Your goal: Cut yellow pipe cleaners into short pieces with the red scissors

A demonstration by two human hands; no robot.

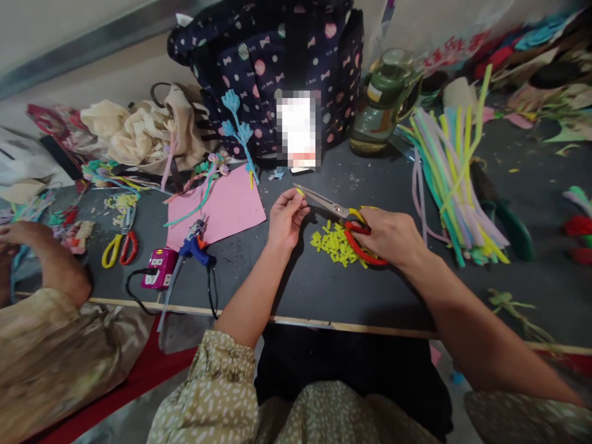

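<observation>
Between the thumb and finger of my left hand (287, 221) is a short yellow pipe cleaner piece (300, 192). My right hand (393, 237) grips the scissors (340, 211), which have red and yellow handles. Their blades point left, and the tips reach the yellow piece at my left fingertips. Below the scissors lies a pile of small cut yellow pieces (333, 245) on the dark table (296, 290). My right hand and the red handle cover the pile's right side.
A bundle of coloured pipe cleaners (456, 185) lies to the right, near a glass jug (383, 102). A blue glue gun (194, 243) stands beside pink paper (235, 206) and a magenta power adapter (158, 268). A dark patterned bag (259, 68) stands behind. A co-worker's arm (55, 259) is at left.
</observation>
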